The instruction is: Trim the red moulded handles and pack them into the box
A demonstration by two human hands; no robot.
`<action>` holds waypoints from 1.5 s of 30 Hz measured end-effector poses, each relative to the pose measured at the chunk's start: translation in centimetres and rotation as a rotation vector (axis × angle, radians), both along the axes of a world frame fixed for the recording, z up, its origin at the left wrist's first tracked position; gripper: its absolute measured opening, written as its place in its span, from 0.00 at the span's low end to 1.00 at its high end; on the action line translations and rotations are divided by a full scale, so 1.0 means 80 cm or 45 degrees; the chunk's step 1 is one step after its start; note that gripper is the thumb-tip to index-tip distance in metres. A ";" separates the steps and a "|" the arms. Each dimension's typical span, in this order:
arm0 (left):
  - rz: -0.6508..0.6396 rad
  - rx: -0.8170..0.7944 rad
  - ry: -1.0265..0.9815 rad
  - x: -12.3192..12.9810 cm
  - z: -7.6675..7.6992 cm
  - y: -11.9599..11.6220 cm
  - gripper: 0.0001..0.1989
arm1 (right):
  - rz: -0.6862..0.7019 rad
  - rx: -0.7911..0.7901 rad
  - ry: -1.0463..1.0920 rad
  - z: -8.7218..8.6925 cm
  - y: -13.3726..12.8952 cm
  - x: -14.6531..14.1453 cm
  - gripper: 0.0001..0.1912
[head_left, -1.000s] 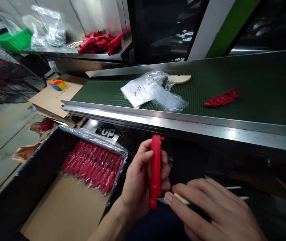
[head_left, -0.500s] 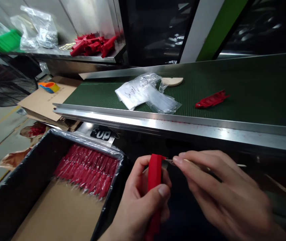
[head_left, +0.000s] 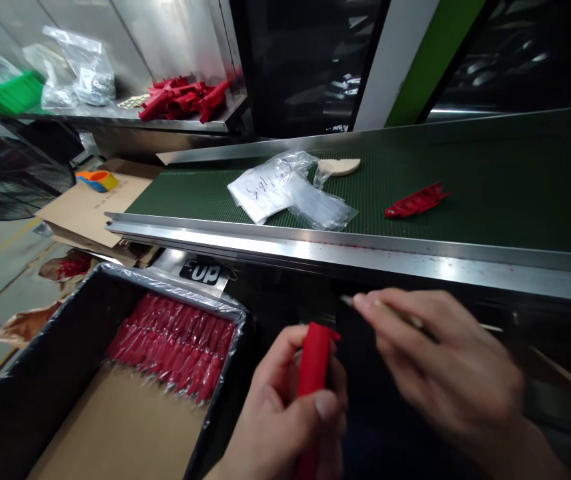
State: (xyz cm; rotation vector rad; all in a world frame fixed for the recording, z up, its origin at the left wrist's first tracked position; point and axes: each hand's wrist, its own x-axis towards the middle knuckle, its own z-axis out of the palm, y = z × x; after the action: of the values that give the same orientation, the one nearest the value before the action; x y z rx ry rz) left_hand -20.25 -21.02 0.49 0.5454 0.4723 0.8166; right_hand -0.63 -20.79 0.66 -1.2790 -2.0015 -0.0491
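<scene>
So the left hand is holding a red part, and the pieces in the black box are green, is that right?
Not quite: the pieces in the black box are red, not green, as the head view shows. The left hand is indeed holding a red part.

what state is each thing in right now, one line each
Long red plastic part: gripped, slightly tilted, in the left hand
Slim pointed metal-tipped tool: held in the right hand, clear of that part
Openwork red plastic piece: lying on the ribbed green belt
Black plastic-lined rectangular bin: open, partly filled with wrapped red pieces
Clear plastic bag on the metal shelf: upright, partly filled
</scene>
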 end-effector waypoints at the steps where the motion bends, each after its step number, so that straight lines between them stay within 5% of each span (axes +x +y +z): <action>1: -0.039 -0.016 -0.021 -0.001 0.002 -0.001 0.14 | -0.062 0.010 0.046 0.000 0.000 0.003 0.23; 5: -0.066 -0.189 -0.025 -0.003 0.005 0.000 0.14 | 0.004 -0.085 0.190 0.006 -0.010 0.005 0.24; 10: -0.023 -0.149 -0.192 0.002 -0.012 0.001 0.14 | 0.176 -0.120 0.172 0.014 -0.019 -0.013 0.20; 19: 0.037 -0.210 -0.153 0.011 -0.007 -0.003 0.13 | 0.176 -0.093 0.158 0.010 -0.017 -0.017 0.18; 24: -0.001 -0.106 -0.255 0.007 -0.022 -0.004 0.14 | 0.178 -0.079 0.151 0.004 -0.016 -0.014 0.19; 28: -0.144 -0.089 -0.238 0.003 -0.021 -0.009 0.18 | 0.020 -0.067 0.224 -0.003 -0.013 -0.002 0.23; 33: -0.213 -0.292 -0.437 0.000 -0.007 -0.006 0.19 | 0.213 -0.099 0.208 0.008 -0.014 0.007 0.23; 40: -0.090 -0.649 -0.150 -0.017 0.009 -0.005 0.14 | 0.301 -0.054 0.031 0.012 -0.012 0.004 0.21; 45: 0.044 -0.657 -0.177 -0.015 0.009 -0.014 0.12 | 0.320 -0.031 0.037 0.014 -0.009 0.002 0.19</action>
State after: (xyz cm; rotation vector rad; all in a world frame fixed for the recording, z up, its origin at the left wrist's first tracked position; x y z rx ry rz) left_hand -21.43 -22.13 1.24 0.0030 0.5409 0.7239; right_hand -0.49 -21.49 1.75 -1.0278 -2.1274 0.1138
